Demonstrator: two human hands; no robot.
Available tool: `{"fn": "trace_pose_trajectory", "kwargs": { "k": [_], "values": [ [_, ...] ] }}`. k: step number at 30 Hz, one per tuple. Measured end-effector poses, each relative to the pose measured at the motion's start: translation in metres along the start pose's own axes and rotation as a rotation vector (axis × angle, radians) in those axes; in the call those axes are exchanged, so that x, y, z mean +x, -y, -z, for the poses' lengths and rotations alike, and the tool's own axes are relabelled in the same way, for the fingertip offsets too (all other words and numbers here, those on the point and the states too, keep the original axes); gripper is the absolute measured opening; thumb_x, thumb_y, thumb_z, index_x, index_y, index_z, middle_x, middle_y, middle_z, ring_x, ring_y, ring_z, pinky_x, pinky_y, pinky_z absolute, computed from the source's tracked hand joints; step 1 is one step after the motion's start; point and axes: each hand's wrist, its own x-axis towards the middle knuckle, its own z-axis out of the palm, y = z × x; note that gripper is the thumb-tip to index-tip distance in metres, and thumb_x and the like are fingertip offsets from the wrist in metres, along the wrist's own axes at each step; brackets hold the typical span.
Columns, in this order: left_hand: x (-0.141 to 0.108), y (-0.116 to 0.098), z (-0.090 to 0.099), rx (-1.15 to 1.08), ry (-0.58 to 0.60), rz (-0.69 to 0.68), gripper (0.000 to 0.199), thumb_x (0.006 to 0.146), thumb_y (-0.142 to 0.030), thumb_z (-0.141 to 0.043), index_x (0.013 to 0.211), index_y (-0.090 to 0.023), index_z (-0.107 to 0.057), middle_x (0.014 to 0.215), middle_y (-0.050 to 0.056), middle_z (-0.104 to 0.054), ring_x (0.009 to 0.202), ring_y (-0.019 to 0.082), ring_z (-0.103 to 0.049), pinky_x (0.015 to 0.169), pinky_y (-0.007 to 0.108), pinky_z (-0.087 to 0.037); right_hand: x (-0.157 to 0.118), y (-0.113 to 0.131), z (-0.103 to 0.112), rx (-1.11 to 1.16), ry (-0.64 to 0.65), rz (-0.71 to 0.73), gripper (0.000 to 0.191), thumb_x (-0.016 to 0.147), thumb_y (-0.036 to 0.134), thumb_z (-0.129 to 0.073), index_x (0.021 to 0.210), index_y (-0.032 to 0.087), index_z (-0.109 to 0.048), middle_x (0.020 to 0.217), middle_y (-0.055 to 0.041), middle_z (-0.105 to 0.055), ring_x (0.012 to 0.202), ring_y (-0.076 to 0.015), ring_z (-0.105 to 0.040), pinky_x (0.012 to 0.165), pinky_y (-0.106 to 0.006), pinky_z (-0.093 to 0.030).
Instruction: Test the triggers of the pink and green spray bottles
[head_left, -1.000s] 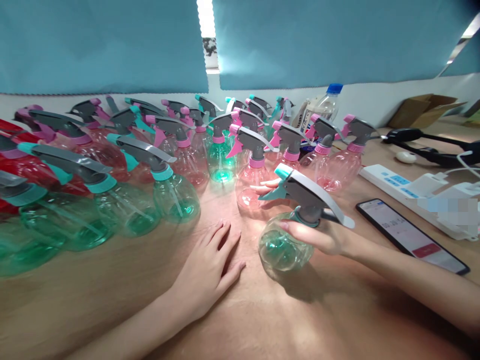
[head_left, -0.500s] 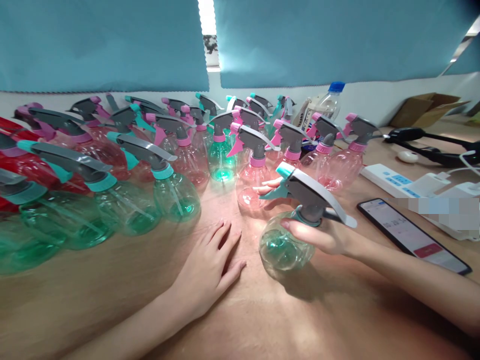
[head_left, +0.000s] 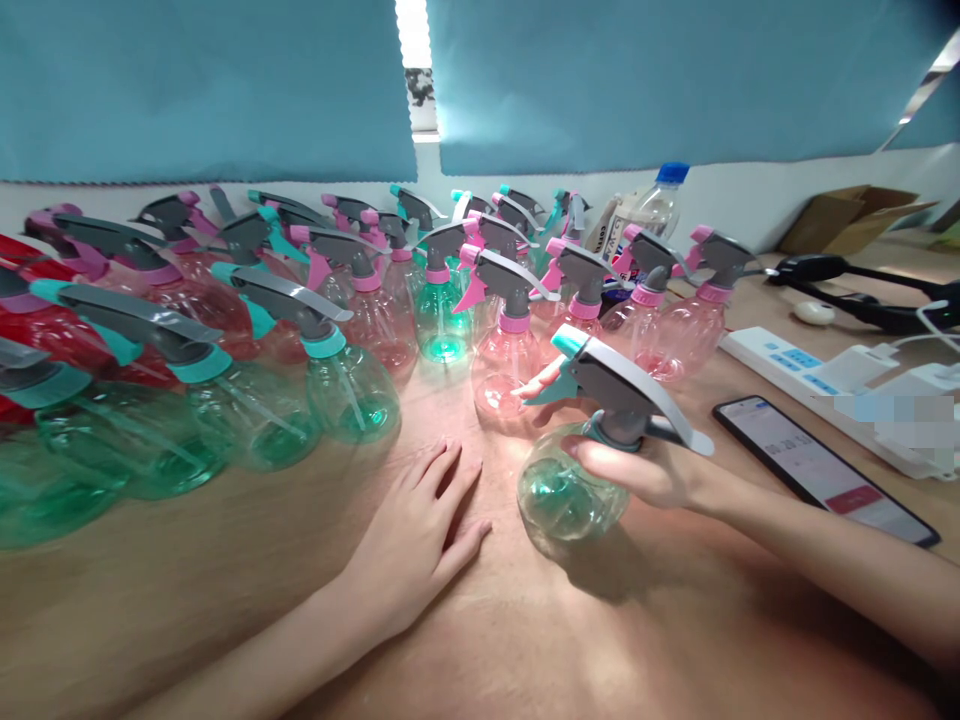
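- Just left of the phone, a green spray bottle leans its top a little toward the phone.
- The bottle is round and see-through, like a fat bubble. Its green is pale on the sides and darker low down, with shiny spots.
- Its spray head is dark grey, with a long pale grey strip on top. The strip's tail pokes out toward the phone.
- The tip and trigger are blue-green and face away from the phone. A dull blue-green ring goes around the neck.
- The right hand is curled around the bottle. Its thumb lies on the near side, and fingers show past the trigger.
- A shadow lies below the bottle on the brown table; it is hard to tell if the bottom touches.
- Farther left of the phone, the left hand lies flat, fingers a bit spread.
- Pink bottles stand farther back than the phone.
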Motion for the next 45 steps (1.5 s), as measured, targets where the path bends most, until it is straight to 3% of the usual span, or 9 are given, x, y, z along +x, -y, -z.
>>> {"fn": "trace_pose_trajectory", "kwargs": {
  "k": [7,19,25,29,36,42,45],
  "values": [
    [0.000,0.000,0.000,0.007,0.000,-0.005,0.051,0.096,-0.044,-0.043,0.138,-0.015,-0.045,0.145,0.017,-0.040,0.135,0.034,-0.033,0.106,0.054,-0.035,0.006,0.009,-0.001,-0.058,-0.060,0.023,0.007,0.062,0.020,-0.048,0.065,0.025,-0.045,0.064,-0.0004,-0.056,0.058,-0.0192,-0.059,0.057,-0.036,-0.053],
    [0.000,0.001,0.000,0.008,-0.007,-0.016,0.052,0.096,-0.044,-0.042,0.137,-0.013,-0.046,0.144,0.019,-0.041,0.135,0.035,-0.033,0.106,0.054,-0.035,-0.003,0.000,0.001,-0.101,-0.047,-0.003,0.008,0.063,0.019,-0.046,0.064,0.024,-0.041,0.061,0.0001,-0.052,0.054,-0.0166,-0.053,0.058,-0.035,-0.053],
    [0.000,0.001,0.000,0.012,-0.021,-0.012,0.051,0.096,-0.044,-0.043,0.137,-0.013,-0.046,0.145,0.018,-0.040,0.135,0.035,-0.034,0.105,0.055,-0.036,0.003,0.003,-0.001,0.029,0.015,0.037,0.011,0.065,0.016,-0.044,0.070,0.024,-0.050,0.073,-0.0024,-0.064,0.078,-0.0208,-0.066,0.068,-0.035,-0.057],
    [0.000,0.001,-0.001,0.026,-0.014,-0.016,0.052,0.096,-0.044,-0.043,0.137,-0.012,-0.045,0.144,0.019,-0.041,0.134,0.035,-0.034,0.104,0.055,-0.037,0.005,0.004,-0.003,0.069,-0.035,0.065,0.014,0.063,0.011,-0.047,0.063,0.024,-0.042,0.079,-0.0035,-0.068,0.089,-0.0227,-0.068,0.076,-0.036,-0.057],
    [0.000,0.001,-0.002,0.036,-0.016,-0.023,0.052,0.097,-0.043,-0.042,0.138,-0.012,-0.045,0.145,0.019,-0.040,0.135,0.035,-0.034,0.104,0.055,-0.036,0.005,0.002,-0.006,0.106,-0.018,0.087,0.016,0.066,0.009,-0.044,0.067,0.024,-0.048,0.075,-0.0025,-0.068,0.088,-0.0222,-0.070,0.076,-0.036,-0.058],
    [-0.001,0.001,-0.001,0.033,-0.026,-0.028,0.052,0.097,-0.043,-0.042,0.138,-0.012,-0.046,0.144,0.019,-0.040,0.134,0.036,-0.035,0.104,0.055,-0.037,0.002,-0.003,-0.007,0.067,-0.050,0.044,0.015,0.064,0.009,-0.047,0.067,0.023,-0.044,0.079,-0.0035,-0.069,0.085,-0.0225,-0.070,0.071,-0.034,-0.059],
    [0.000,0.001,-0.002,0.031,-0.020,-0.024,0.051,0.096,-0.043,-0.043,0.138,-0.012,-0.045,0.145,0.019,-0.040,0.134,0.035,-0.035,0.104,0.055,-0.037,0.001,-0.003,-0.007,0.030,-0.027,0.036,0.014,0.066,0.011,-0.046,0.071,0.023,-0.051,0.078,-0.0034,-0.068,0.082,-0.0216,-0.070,0.067,-0.032,-0.059]
  ]
}}
